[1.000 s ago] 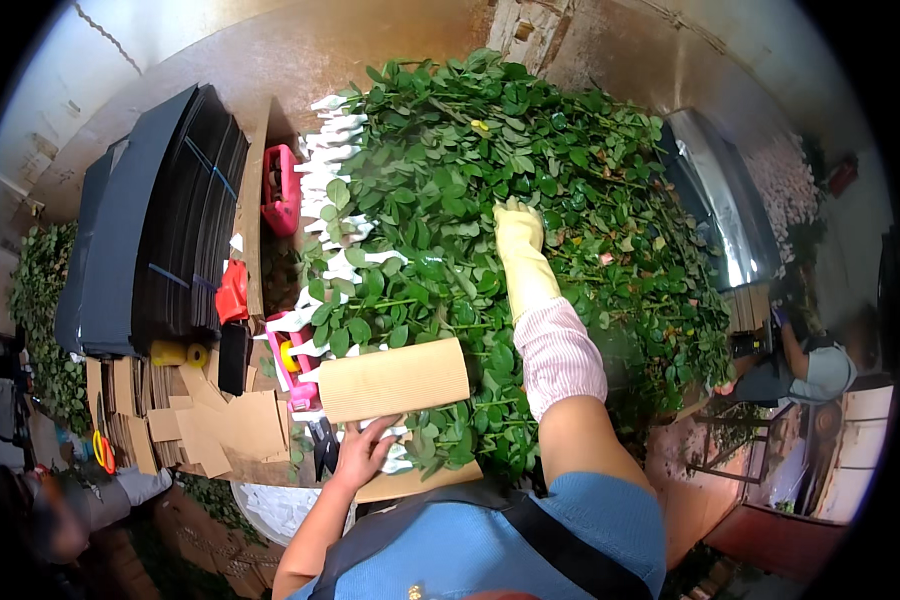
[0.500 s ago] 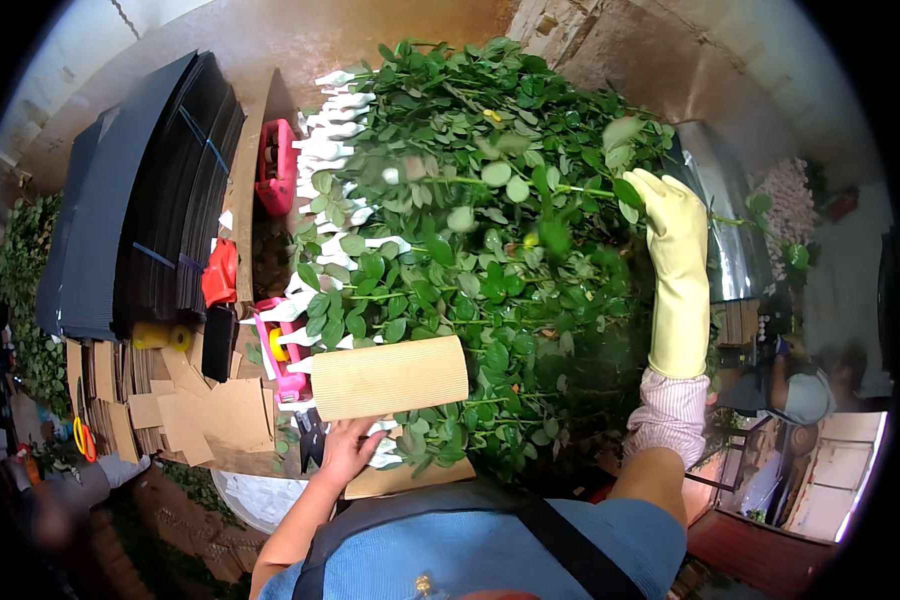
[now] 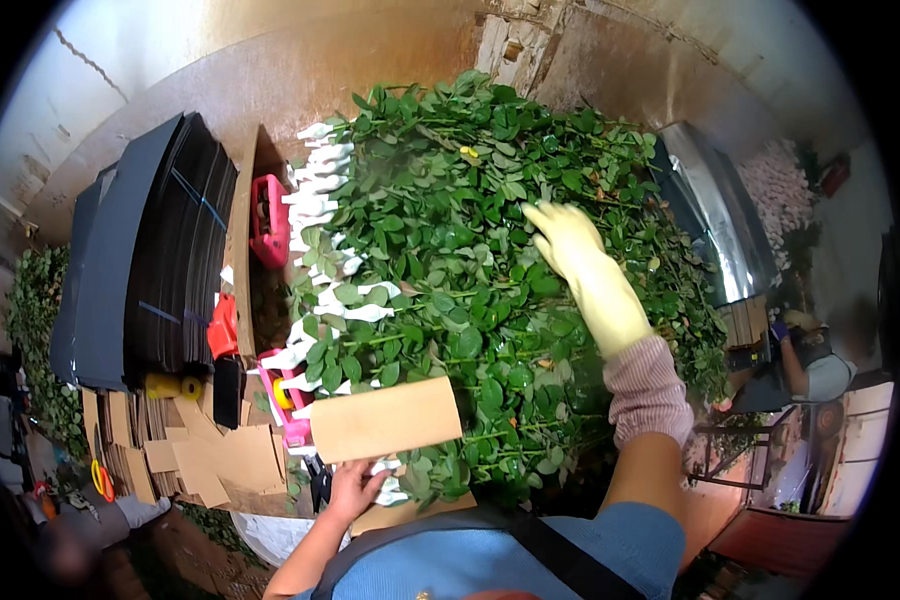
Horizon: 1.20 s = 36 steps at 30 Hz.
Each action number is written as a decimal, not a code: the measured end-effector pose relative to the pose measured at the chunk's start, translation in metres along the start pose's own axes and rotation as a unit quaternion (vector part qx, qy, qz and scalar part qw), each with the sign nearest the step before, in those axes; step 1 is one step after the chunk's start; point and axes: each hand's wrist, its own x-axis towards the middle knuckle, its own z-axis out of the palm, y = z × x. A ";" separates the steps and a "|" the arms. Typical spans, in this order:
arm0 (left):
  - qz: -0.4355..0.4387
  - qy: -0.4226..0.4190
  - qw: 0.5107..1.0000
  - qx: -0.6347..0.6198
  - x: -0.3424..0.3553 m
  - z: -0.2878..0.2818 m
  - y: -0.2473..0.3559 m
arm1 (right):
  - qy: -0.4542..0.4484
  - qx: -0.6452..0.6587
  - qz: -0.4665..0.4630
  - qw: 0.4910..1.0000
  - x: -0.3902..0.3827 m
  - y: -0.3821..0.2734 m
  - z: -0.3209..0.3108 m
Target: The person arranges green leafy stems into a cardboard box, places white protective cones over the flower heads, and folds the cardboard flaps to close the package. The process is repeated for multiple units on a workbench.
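My right hand (image 3: 568,237), in a long yellow glove, is open with fingers spread over a thick bed of leafy green stems (image 3: 440,180). White tapered sleeves (image 3: 315,205) line the left ends of these stems. My bare left hand (image 3: 355,490) lies at the near-left edge, thumb and fingers apart, just below a tan corrugated cardboard wrap (image 3: 385,418) and beside white sleeves; its fingertips are partly hidden. A pink tape dispenser (image 3: 290,430) shows at the wrap's left end.
Dark board stacks (image 3: 140,250), a pink dispenser (image 3: 270,220), a red tool (image 3: 223,325), cardboard pieces (image 3: 225,465) and orange scissors (image 3: 103,482) are on the left. A silver roll (image 3: 715,210) lies right; a co-worker (image 3: 815,370) is beyond it. Another person's arm (image 3: 140,515) shows lower left.
My right hand carried a leafy stem rightward half a second ago; now it is back leftward over the bed, fingers apart, without that stem. My left hand stays by the cardboard.
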 end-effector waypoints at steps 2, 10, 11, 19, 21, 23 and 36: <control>-0.044 -0.017 0.998 -0.029 -0.002 0.002 -0.001 | 0.134 -0.030 -0.035 0.990 0.051 -0.014 -0.010; -0.108 -0.081 0.990 -0.046 0.005 -0.008 0.014 | 0.064 -0.153 0.053 0.985 0.260 -0.036 -0.053; -0.119 -0.078 0.987 -0.069 0.009 -0.010 0.021 | 0.020 -0.143 0.098 0.985 0.276 -0.030 -0.051; -0.072 -0.019 0.996 -0.058 -0.006 0.008 -0.001 | 0.037 -0.068 0.118 0.990 0.284 -0.020 0.039; -0.059 -0.017 0.996 -0.070 -0.005 0.008 -0.004 | -0.009 -0.044 0.113 0.993 0.269 -0.016 0.028; -0.058 -0.018 0.994 -0.086 0.000 0.010 -0.002 | 0.021 -0.061 0.127 0.990 0.246 -0.007 0.011; -0.063 -0.071 0.995 -0.001 0.008 -0.006 0.010 | 0.022 -0.154 -0.029 0.987 0.034 -0.108 0.063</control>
